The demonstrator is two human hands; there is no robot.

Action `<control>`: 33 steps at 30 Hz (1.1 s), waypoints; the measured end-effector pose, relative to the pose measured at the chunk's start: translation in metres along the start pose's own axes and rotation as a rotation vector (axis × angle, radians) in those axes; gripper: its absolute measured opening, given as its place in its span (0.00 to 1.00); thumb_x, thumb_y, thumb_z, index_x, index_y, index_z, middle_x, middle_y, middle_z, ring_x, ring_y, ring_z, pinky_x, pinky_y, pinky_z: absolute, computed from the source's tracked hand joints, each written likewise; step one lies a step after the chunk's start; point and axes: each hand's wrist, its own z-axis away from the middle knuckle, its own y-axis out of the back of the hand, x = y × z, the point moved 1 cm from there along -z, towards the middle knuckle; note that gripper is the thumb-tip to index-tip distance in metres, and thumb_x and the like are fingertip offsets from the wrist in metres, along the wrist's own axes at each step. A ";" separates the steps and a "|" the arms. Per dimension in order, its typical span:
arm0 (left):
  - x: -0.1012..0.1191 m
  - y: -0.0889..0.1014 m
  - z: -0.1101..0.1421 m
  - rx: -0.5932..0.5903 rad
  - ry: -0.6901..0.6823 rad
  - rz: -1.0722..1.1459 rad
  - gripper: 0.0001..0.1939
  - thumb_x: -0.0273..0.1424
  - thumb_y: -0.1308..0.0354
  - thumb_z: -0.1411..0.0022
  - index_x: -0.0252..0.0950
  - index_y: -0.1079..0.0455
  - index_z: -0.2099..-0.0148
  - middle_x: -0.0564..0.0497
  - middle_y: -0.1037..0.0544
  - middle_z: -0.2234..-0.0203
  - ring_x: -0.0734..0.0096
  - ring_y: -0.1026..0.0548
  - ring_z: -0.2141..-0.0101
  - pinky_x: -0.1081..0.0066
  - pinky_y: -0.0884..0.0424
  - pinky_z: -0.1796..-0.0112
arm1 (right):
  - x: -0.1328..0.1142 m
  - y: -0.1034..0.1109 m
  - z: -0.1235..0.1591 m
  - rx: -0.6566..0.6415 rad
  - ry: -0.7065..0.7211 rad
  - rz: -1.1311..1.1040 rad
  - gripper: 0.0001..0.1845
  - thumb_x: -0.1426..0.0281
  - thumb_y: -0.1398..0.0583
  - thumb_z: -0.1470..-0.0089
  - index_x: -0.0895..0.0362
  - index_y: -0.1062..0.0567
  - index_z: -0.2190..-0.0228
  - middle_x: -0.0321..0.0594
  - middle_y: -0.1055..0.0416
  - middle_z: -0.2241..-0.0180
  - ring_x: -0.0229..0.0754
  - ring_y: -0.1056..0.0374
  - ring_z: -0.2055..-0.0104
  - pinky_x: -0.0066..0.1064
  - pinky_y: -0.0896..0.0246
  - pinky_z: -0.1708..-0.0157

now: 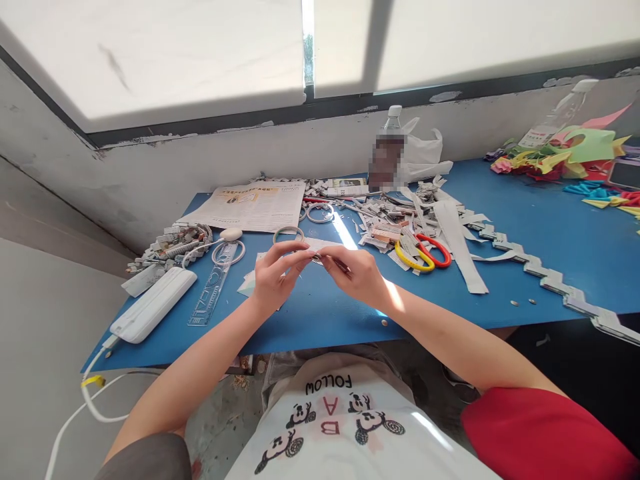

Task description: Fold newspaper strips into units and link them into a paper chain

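Above the blue table, my left hand (280,270) and my right hand (353,270) meet fingertip to fingertip. Both pinch a small folded paper piece (317,256), mostly covered by the fingers. Behind the left fingers lies a round ring (289,233), perhaps a tape roll. Another pale ring (320,213) sits farther back. To the right of my right hand are scissors (424,253) with one yellow and one red handle loop, resting among a heap of folded newspaper strips (395,220).
A newspaper sheet (250,207), clear ruler (213,290), white power strip-like device (154,305) with cable and woven paper coil (177,247) are left. A zigzag paper chain (550,277) runs right. Bottles (394,120) and coloured paper (565,157) stand at the back.
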 end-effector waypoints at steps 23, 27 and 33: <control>-0.015 -0.004 -0.007 -0.379 1.021 0.944 0.15 0.40 0.32 0.48 0.33 0.28 0.68 0.50 0.24 0.68 0.70 0.25 0.67 0.67 0.26 0.61 | 0.000 -0.006 0.002 -0.127 -0.164 -0.085 0.07 0.73 0.45 0.42 0.58 0.28 0.63 0.29 0.35 0.83 0.30 0.46 0.83 0.24 0.50 0.80; -0.023 -0.007 -0.005 -0.471 1.187 1.153 0.18 0.40 0.28 0.54 0.33 0.25 0.66 0.51 0.25 0.73 0.72 0.25 0.70 0.67 0.26 0.63 | -0.001 -0.006 0.002 -0.180 -0.301 -0.207 0.06 0.72 0.44 0.43 0.57 0.27 0.63 0.27 0.40 0.85 0.30 0.49 0.83 0.24 0.52 0.81; -0.027 -0.010 -0.002 -0.471 1.276 1.213 0.15 0.37 0.27 0.55 0.35 0.26 0.69 0.52 0.25 0.74 0.71 0.24 0.70 0.67 0.25 0.65 | 0.000 -0.007 0.002 -0.181 -0.368 -0.241 0.05 0.71 0.43 0.44 0.58 0.27 0.67 0.26 0.43 0.85 0.30 0.51 0.83 0.25 0.54 0.81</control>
